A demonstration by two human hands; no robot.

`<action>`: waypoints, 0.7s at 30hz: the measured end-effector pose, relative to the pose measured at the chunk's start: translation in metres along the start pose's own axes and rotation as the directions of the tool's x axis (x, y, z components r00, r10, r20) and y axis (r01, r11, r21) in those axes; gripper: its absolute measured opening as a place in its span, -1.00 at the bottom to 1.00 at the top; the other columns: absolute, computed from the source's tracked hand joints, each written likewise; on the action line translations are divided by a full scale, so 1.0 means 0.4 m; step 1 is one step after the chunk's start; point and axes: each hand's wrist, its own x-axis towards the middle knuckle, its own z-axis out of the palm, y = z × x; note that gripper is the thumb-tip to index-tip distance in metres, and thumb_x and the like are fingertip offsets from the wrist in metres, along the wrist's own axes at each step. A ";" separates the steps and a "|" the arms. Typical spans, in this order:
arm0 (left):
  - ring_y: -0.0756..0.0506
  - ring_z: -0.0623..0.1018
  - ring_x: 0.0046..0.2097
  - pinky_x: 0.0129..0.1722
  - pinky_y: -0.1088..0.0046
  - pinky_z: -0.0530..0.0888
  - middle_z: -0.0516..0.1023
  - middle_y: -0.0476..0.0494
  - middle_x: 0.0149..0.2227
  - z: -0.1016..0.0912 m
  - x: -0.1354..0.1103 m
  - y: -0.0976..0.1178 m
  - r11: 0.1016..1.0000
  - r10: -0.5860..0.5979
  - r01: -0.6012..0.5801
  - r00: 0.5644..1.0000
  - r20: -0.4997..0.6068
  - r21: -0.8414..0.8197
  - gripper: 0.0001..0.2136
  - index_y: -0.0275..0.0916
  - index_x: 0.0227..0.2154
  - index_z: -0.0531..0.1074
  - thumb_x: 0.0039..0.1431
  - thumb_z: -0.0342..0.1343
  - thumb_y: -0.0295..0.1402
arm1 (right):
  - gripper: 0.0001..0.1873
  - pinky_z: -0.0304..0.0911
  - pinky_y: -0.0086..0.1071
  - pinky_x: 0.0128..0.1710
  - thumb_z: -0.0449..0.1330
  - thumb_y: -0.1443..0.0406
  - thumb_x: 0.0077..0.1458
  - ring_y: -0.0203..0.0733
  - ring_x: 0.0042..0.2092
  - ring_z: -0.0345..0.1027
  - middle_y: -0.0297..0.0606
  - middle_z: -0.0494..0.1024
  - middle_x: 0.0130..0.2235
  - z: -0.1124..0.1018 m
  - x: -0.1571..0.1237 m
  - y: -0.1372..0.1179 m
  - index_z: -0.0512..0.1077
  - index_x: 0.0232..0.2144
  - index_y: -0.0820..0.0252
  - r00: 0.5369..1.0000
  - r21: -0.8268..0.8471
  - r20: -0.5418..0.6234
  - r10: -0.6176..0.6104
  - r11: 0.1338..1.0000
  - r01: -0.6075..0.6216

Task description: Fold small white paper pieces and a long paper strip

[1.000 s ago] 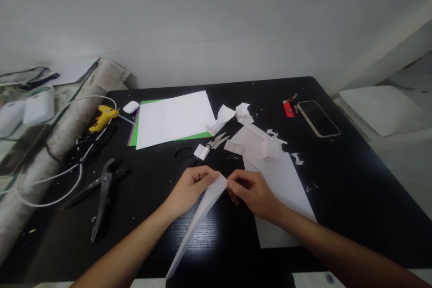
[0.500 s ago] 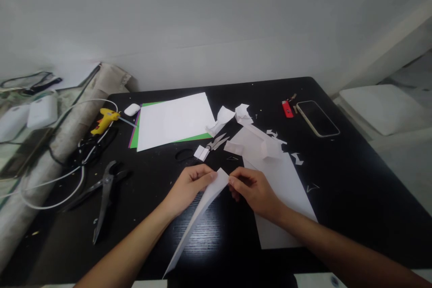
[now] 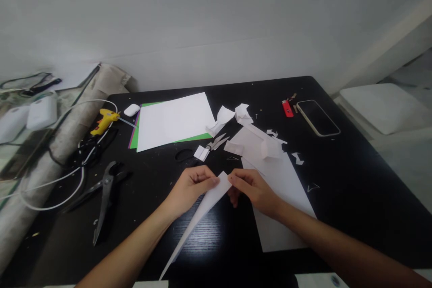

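Note:
Between my hands is a long, narrow white paper strip (image 3: pixel 205 203), its far end raised and its tail running down toward the table's near edge. My left hand (image 3: pixel 193 187) pinches the strip's far end from the left, thumb on top. From the right, my right hand (image 3: pixel 253 190) pinches the corner of the same end between thumb and fingertips. Under my right wrist lies a white paper sheet (image 3: pixel 286 189), topped by cut paper pieces (image 3: pixel 258 146). Beyond my hands are scissors (image 3: pixel 218 142), their handles partly covered by a small folded white paper (image 3: pixel 201 153).
Pliers (image 3: pixel 107 193) and a yellow glue gun (image 3: pixel 105 121) with a white cable (image 3: pixel 83 175) lie on the left. White and green sheets (image 3: pixel 173 121) are stacked at the back. A red lighter (image 3: pixel 287 109) and a phone (image 3: pixel 318 118) sit back right on the black table (image 3: pixel 351 207).
The strip's surface has turned slightly and its tail has swung a little left. My right hand's fingers have shifted at the corner, the lower ones now spread below. Both hands keep their hold.

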 end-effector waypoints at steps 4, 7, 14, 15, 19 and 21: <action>0.04 0.37 -0.51 -0.48 0.54 0.26 0.49 -0.02 -0.54 0.012 -0.004 -0.003 0.999 -0.016 0.014 0.998 0.058 0.029 -0.63 -0.32 -0.47 0.49 0.15 0.35 -0.07 | -0.49 0.31 -0.43 -0.51 0.31 -0.10 0.18 -0.29 -0.54 0.40 -0.36 0.49 -0.58 0.005 -0.003 -0.004 0.48 -0.48 0.21 1.000 -0.069 0.009 0.009 0.998 -0.008; 0.04 0.38 -0.50 -0.46 0.54 0.27 0.49 -0.01 -0.53 0.014 -0.007 -0.004 0.998 -0.003 -0.002 0.997 0.076 0.059 -0.62 -0.32 -0.45 0.49 0.20 0.31 -0.06 | -0.54 0.31 -0.42 -0.52 0.33 -0.06 0.19 -0.29 -0.55 0.39 -0.38 0.49 -0.58 0.008 -0.004 -0.008 0.50 -0.48 0.19 1.000 -0.105 -0.026 -0.005 0.994 0.003; -0.03 0.52 -0.47 -0.44 0.50 0.37 0.59 -0.08 -0.48 -0.001 -0.007 -0.002 0.995 -0.082 0.075 0.989 0.125 0.059 -0.65 -0.29 -0.37 0.48 0.26 0.25 -0.05 | -0.58 0.36 -0.42 -0.54 0.31 -0.04 0.20 -0.26 -0.55 0.40 -0.37 0.49 -0.56 0.002 -0.003 -0.007 0.56 -0.41 0.19 0.993 -0.100 -0.111 -0.045 0.994 0.034; -0.03 0.52 -0.47 -0.44 0.51 0.38 0.59 -0.08 -0.48 -0.003 -0.007 -0.001 0.995 -0.084 0.077 0.989 0.123 0.062 -0.66 -0.29 -0.37 0.49 0.26 0.25 -0.06 | -0.58 0.36 -0.42 -0.54 0.31 -0.04 0.21 -0.26 -0.55 0.41 -0.37 0.49 -0.56 0.002 -0.003 -0.006 0.56 -0.41 0.19 0.992 -0.100 -0.115 -0.049 0.994 0.038; -0.02 0.54 -0.47 -0.44 0.51 0.42 0.59 -0.06 -0.47 -0.008 -0.005 0.002 0.995 -0.096 0.091 0.988 0.125 0.045 -0.68 -0.29 -0.37 0.49 0.23 0.29 -0.09 | -0.56 0.38 -0.40 -0.52 0.32 -0.05 0.21 -0.25 -0.53 0.42 -0.34 0.50 -0.56 0.001 -0.001 -0.006 0.56 -0.44 0.21 0.985 -0.089 -0.157 -0.069 0.995 0.055; -0.04 0.58 -0.45 -0.40 0.46 0.49 0.61 -0.08 -0.43 -0.013 -0.005 0.005 0.991 -0.132 0.132 0.980 0.150 0.010 -0.68 -0.29 -0.34 0.49 0.21 0.31 -0.10 | -0.55 0.40 -0.39 -0.50 0.33 -0.05 0.20 -0.25 -0.52 0.42 -0.33 0.50 -0.56 -0.001 0.002 -0.010 0.55 -0.44 0.23 0.977 -0.077 -0.196 -0.080 0.995 0.066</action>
